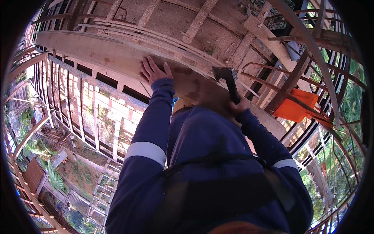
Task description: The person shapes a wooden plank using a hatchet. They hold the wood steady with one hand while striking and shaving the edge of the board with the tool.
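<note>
A long, wide wooden plank (117,50) runs from the far left across in front of me to the lower right, with darker wet-looking patches near its middle. My left hand (156,71) lies flat on it, palm down and fingers spread, holding nothing. My right hand (239,106) is wrapped round the black handle of a hatchet (226,73), close to the plank's near side. The hatchet's dark head points away from me, its flared blade toward the left, above the plank. The fingertips of my right hand are partly hidden by the handle.
Wooden beams (198,21) and thin battens frame a brown surface beyond the plank. On the right, an orange cloth (298,105) hangs among crossed timbers and bent rods. Below on the left are open slats and a ladder (102,191). Plants grow lower down on both sides.
</note>
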### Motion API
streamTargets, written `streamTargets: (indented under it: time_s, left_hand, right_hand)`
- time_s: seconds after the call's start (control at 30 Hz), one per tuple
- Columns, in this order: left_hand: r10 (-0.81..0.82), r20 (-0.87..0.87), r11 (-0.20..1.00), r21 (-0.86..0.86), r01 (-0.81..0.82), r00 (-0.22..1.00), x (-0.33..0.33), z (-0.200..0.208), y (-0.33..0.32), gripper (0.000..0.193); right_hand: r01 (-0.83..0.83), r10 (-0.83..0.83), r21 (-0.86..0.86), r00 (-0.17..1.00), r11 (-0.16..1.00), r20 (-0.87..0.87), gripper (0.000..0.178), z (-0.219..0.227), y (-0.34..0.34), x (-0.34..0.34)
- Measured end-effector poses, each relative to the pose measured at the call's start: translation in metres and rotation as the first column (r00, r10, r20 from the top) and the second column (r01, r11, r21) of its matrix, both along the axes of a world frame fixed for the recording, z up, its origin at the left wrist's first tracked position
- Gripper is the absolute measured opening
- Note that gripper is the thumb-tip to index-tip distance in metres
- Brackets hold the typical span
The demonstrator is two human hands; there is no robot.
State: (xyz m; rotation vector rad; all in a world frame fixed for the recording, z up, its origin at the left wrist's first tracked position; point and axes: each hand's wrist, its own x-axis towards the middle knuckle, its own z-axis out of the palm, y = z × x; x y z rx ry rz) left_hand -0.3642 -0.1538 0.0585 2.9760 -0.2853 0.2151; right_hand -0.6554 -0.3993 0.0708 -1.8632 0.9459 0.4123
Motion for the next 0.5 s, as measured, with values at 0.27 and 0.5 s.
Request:
streamTargets:
  time_s: [0.27,0.5]
  left_hand:
    - [0.039,0.002,0.999,-0.019,-0.039,0.999,-0.002,0.004,0.001,0.075]
    - [0.022,0.021,0.997,-0.075,-0.021,1.0,-0.002,0.003,0.001,0.075]
  right_hand:
    - [-0.002,0.006,-0.055,0.998,0.998,0.063,0.043,0.012,-0.001,0.01]
    - [0.033,-0.01,0.207,0.994,0.978,-0.113,0.03,0.08,-0.011,0.057]
